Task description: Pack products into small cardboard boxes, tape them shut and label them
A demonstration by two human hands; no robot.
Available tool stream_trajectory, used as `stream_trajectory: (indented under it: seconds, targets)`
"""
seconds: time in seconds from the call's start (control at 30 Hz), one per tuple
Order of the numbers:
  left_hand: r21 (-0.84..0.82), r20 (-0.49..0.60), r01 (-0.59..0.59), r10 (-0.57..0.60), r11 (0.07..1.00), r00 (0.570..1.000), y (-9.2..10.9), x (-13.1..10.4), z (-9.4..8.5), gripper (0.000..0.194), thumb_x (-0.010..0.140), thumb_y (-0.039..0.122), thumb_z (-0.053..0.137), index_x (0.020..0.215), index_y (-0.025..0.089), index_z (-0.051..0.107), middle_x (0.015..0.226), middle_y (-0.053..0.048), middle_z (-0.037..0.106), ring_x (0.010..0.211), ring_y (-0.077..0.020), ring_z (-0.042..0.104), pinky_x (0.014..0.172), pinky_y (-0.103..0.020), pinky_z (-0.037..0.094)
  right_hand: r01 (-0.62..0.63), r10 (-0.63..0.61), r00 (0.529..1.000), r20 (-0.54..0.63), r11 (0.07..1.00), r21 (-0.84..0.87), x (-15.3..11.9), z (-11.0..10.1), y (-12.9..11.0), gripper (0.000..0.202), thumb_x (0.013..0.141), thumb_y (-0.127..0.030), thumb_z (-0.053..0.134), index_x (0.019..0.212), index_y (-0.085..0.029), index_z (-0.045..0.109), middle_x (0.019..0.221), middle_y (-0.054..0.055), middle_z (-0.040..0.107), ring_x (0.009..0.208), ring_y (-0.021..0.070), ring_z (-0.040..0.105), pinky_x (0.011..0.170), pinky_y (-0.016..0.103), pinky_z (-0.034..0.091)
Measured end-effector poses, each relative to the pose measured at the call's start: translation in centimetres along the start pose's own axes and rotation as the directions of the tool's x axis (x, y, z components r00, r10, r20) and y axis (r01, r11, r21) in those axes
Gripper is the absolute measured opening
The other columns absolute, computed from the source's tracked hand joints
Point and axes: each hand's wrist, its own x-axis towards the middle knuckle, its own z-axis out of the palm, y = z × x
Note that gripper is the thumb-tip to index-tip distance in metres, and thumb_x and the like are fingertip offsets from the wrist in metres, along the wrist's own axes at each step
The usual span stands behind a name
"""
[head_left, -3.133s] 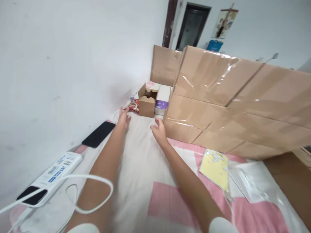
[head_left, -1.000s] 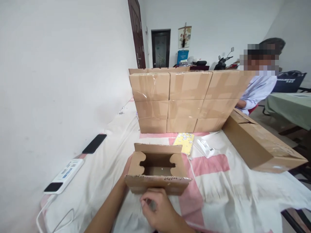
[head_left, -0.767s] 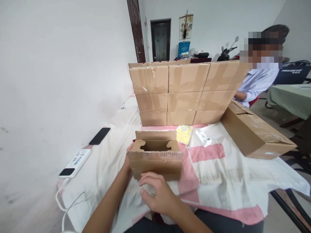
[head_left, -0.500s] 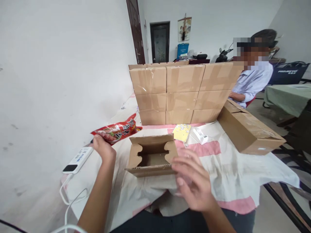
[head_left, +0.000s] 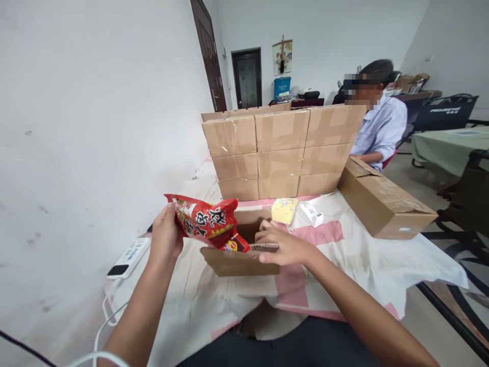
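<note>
A red printed food packet (head_left: 206, 219) is gripped at its left end by my left hand (head_left: 165, 232). It tilts down to the right, over the left part of an open cardboard box (head_left: 240, 265), and covers much of the opening. My right hand (head_left: 278, 242) holds the right end of this box, fingers reaching inside the rim and thumb on the outer side by the front edge. The box stands upright on the cloth-covered table (head_left: 317, 270). How deep the packet's lower corner sits is hard to make out.
Stacked taped cartons (head_left: 282, 158) form a wall behind the box. A long carton (head_left: 385, 199) lies at right. Nearby are a yellow sticker sheet (head_left: 284, 210), a white device (head_left: 310, 214) and a white power strip (head_left: 130, 257) with cables. Another person (head_left: 382, 122) sits beyond.
My left hand has brought the packet rightward, from beside the box to over its opening. My right hand has moved from beside the box onto its right end.
</note>
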Motion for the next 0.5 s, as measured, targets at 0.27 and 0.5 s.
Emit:
stream_trajectory:
  seconds: [0.27, 0.5]
  targets:
    - [0.008, 0.063, -0.027, 0.027, 1.000, 0.998, -1.3, -0.2, 1.2, 0.027, 0.083, 0.049, 0.074, 0.086, 0.022, 0.070, 0.097, -0.004, 0.075, 0.094, -0.0225, 0.071, 0.083, -0.036, 0.062, 0.065, -0.019, 0.815, -0.579, 0.996, 0.059, -2.5, 3.0, 0.4, 0.058, 0.095, -0.078, 0.034, 0.076, -0.024, 0.047, 0.078, 0.005, 0.047, 0.080, 0.0254, 0.045, 0.075, 0.044, 0.040]
    - [0.367, 0.549, 0.029, -0.242, 0.930, 0.800, -1.4, -2.5, 1.8, 0.045, 0.082, 0.062, 0.069, 0.101, 0.020, 0.069, 0.101, -0.008, 0.075, 0.097, -0.0271, 0.070, 0.083, -0.040, 0.059, 0.027, 0.082, 0.671, -0.737, 0.991, 0.134, -4.0, 5.2, 1.3, 0.055, 0.098, -0.070, 0.035, 0.068, -0.024, 0.042, 0.071, 0.004, 0.044, 0.073, 0.0239, 0.043, 0.071, 0.044, 0.037]
